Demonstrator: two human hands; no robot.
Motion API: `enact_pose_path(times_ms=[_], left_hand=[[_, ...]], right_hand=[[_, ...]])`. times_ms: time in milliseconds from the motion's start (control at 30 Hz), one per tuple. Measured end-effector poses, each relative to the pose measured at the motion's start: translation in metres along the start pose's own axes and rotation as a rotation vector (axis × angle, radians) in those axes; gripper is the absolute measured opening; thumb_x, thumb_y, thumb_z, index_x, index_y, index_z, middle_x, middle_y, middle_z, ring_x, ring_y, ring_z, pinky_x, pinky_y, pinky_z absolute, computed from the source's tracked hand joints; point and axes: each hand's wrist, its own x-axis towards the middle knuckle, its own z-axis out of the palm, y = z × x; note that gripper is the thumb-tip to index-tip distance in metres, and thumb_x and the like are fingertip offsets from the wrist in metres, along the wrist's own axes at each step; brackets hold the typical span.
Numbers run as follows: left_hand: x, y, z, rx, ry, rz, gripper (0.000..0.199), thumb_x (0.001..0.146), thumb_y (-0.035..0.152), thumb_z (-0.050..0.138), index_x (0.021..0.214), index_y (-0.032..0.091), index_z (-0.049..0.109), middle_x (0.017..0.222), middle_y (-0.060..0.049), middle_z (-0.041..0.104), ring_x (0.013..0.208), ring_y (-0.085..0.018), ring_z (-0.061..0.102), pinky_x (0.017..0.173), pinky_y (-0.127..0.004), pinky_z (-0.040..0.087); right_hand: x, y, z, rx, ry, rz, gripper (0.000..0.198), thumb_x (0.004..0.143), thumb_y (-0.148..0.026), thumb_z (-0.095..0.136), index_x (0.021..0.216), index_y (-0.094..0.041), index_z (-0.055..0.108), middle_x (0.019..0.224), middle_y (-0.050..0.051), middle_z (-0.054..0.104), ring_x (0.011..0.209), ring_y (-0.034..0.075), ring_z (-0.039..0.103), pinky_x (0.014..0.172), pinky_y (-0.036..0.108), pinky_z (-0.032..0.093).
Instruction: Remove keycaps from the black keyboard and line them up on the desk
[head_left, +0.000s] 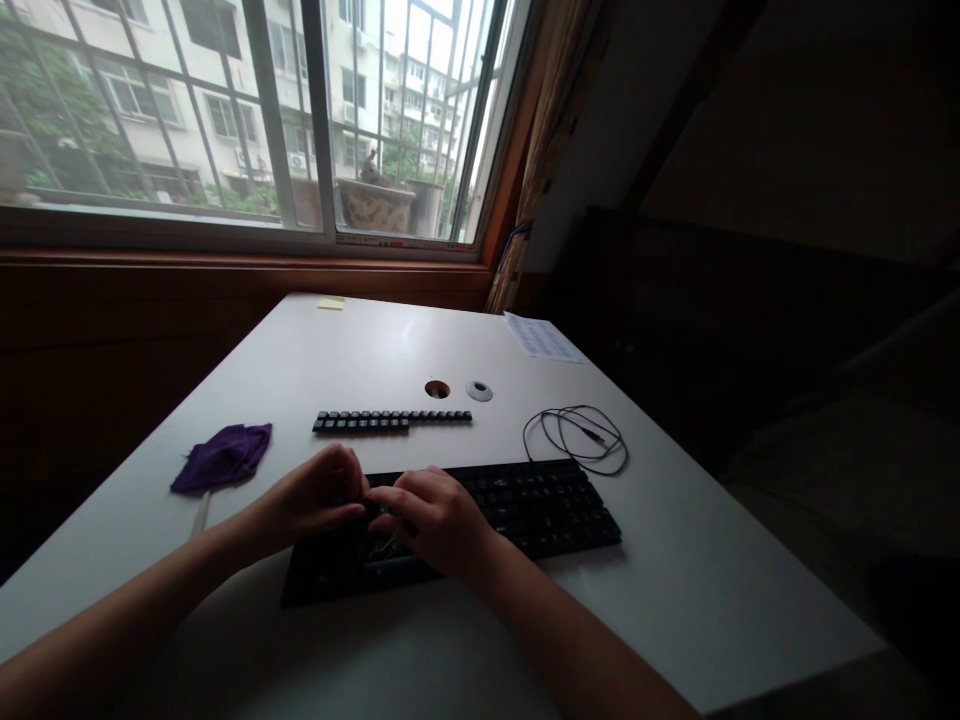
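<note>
A black keyboard [540,500] lies at a slant on the white table, with both hands over its left half. My left hand [330,485] is closed at the upper left of the keyboard, its fingers curled and meeting the right fingertips; anything inside is hidden. My right hand [435,515] is closed too, fingers bent down toward the keys. A thin pale wire-like piece [390,545] shows beneath its fingers, too dim to name. Beyond the keyboard, loose black keycaps [367,420] stand lined up in two rows.
A purple cloth [225,457] lies on the left of the white table [360,350], a pale strip [200,512] beside it. The coiled black cable [577,440] is at right. Farther back are a round hole [437,389], its grey cover [479,391], printed paper [544,338] and yellow notes [331,303].
</note>
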Motion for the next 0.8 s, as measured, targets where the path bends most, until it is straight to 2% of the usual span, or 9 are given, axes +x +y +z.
enact_pose_path(times_ms=[167,433,800], left_hand=[[-0.0009,0.0032,0.0002,0.019,-0.014,-0.030,0.022,0.089,0.022,0.067,0.091,0.017,0.046,0.089,-0.003,0.059,0.080,-0.015,0.061,0.069,-0.028,0.052],[-0.0005,0.0028,0.0006,-0.052,-0.025,-0.057,0.023,0.088,0.022,0.069,0.089,0.016,0.046,0.089,-0.005,0.062,0.081,-0.016,0.062,0.070,-0.029,0.052],[-0.0022,-0.0009,-0.0014,-0.089,0.012,-0.135,0.026,0.086,0.022,0.072,0.094,0.016,0.048,0.090,-0.004,0.062,0.080,-0.016,0.059,0.069,-0.028,0.050]], right_hand=[[-0.0010,0.0035,-0.0010,0.009,-0.027,-0.035,0.022,0.097,-0.024,0.055,0.117,-0.021,0.063,0.087,0.002,0.066,0.077,0.014,0.060,0.070,0.030,0.045],[-0.0025,0.0025,0.0032,-0.014,0.002,-0.016,0.016,0.095,-0.029,0.057,0.105,-0.019,0.064,0.085,0.003,0.066,0.076,0.016,0.060,0.071,0.031,0.045],[-0.0002,-0.0021,0.0014,-0.038,0.051,0.002,0.016,0.094,-0.026,0.057,0.107,-0.019,0.064,0.086,0.003,0.066,0.075,0.015,0.060,0.070,0.031,0.044]])
